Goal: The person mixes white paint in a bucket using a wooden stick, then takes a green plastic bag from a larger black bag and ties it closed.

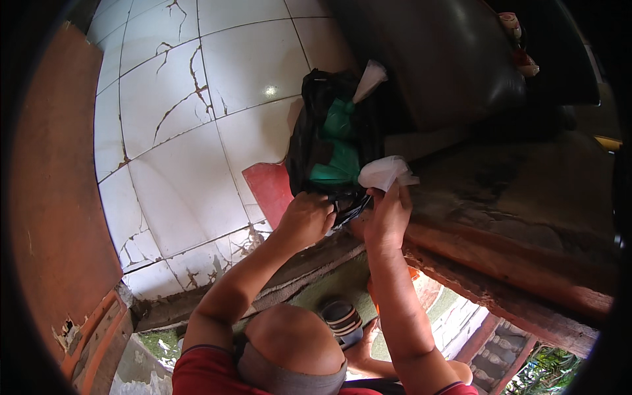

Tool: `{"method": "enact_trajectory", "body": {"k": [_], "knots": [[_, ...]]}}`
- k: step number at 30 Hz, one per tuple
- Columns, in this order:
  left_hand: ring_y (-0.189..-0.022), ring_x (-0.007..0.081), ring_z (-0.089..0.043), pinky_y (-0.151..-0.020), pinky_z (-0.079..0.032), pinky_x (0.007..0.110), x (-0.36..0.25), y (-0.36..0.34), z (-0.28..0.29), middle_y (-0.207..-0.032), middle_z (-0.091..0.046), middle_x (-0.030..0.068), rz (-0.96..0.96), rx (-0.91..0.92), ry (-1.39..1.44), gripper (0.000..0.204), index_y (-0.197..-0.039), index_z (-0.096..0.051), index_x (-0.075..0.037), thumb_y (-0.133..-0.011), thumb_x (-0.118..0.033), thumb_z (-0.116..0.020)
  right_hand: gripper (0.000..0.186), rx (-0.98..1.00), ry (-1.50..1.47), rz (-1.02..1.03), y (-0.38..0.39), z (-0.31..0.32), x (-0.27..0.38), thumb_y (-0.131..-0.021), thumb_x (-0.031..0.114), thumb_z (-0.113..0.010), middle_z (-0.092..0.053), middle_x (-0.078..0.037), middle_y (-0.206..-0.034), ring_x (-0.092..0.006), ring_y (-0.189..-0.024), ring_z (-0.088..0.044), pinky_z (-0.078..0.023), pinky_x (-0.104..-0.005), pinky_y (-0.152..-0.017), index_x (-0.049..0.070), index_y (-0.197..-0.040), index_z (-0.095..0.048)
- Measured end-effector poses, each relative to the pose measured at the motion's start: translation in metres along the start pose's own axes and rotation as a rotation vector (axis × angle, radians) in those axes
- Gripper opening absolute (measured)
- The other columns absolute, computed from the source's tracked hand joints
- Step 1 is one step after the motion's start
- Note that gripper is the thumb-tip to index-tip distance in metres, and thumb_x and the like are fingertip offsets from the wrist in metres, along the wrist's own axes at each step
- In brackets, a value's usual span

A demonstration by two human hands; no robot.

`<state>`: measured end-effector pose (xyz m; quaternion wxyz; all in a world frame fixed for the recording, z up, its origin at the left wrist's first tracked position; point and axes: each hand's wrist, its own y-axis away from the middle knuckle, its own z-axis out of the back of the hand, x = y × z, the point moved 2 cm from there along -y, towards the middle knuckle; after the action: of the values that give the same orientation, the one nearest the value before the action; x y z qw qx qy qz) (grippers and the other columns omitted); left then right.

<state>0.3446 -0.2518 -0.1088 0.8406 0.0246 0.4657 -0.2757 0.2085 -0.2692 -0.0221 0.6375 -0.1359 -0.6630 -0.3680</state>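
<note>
Gripping the near rim of the black bag [299, 135] on the tiled floor [174, 204], the left hand [305, 217], fingers curled in, probably steadies its mouth around the green plastic [339, 155]; the right hand [388, 222] pinches white plastic [383, 172] by the edge, perhaps for control.

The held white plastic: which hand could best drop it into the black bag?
Probably the right hand: it holds the white plastic beside the black bag, while the left hand is at its edge.
</note>
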Motion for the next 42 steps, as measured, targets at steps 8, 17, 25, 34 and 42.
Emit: {"method": "enact_trajectory", "body": {"k": [8,17,25,34,42], "knots": [[-0.094,0.0372,-0.061,-0.081,-0.050,0.044,0.008,-0.029,0.008,-0.099,-0.060,0.0182,0.213,-0.242,0.261,0.027,-0.106,-0.056,-0.003,-0.081,-0.005,-0.066,0.040,0.040,0.155,0.076,-0.002,0.017,-0.027,-0.103,0.030,-0.049,-0.063,-0.013,-0.112,-0.0174,-0.101,-0.057,-0.044,-0.0305,-0.092,-0.006,-0.117,-0.058],[-0.094,0.0415,-0.060,-0.084,-0.048,0.049,0.071,-0.199,-0.010,-0.099,-0.061,0.0230,0.203,-0.261,-0.194,0.028,-0.102,-0.062,0.001,-0.086,-0.022,-0.063,0.034,0.314,0.682,0.460,0.017,0.023,-0.019,-0.100,0.025,-0.050,-0.065,-0.019,-0.104,-0.0278,-0.092,-0.061,-0.046,-0.0367,-0.086,-0.004,-0.111,-0.061],[-0.090,0.0382,-0.062,-0.078,-0.050,0.048,0.078,-0.194,-0.016,-0.094,-0.062,0.0190,0.087,-0.300,-0.091,0.017,-0.092,-0.064,-0.003,-0.084,-0.019,-0.065,0.036,0.372,0.640,0.471,0.015,0.014,0.012,-0.100,0.025,-0.045,-0.064,-0.022,-0.108,-0.0336,-0.103,-0.061,-0.046,-0.0382,-0.092,-0.004,-0.117,-0.058],[-0.101,0.0393,-0.057,-0.087,-0.048,0.043,0.067,-0.114,0.000,-0.100,-0.059,0.0201,-0.433,-0.441,0.188,0.033,-0.104,-0.060,0.000,-0.073,-0.011,-0.067,0.063,0.127,-0.308,-0.580,-0.077,-0.045,-0.017,-0.095,0.058,-0.045,-0.063,-0.015,-0.107,-0.0250,-0.095,-0.064,-0.052,-0.0405,-0.084,-0.001,-0.111,-0.060],[-0.103,0.0311,-0.061,-0.091,-0.050,0.038,0.029,-0.054,0.023,-0.102,-0.063,0.0128,-0.304,-0.314,0.013,0.024,-0.097,-0.066,-0.001,-0.076,-0.006,-0.058,0.023,0.527,0.340,-0.509,-0.101,-0.041,-0.054,-0.085,0.023,-0.065,-0.067,-0.012,-0.084,-0.0224,-0.071,-0.064,-0.053,-0.0386,-0.065,0.001,-0.089,-0.068]]}}
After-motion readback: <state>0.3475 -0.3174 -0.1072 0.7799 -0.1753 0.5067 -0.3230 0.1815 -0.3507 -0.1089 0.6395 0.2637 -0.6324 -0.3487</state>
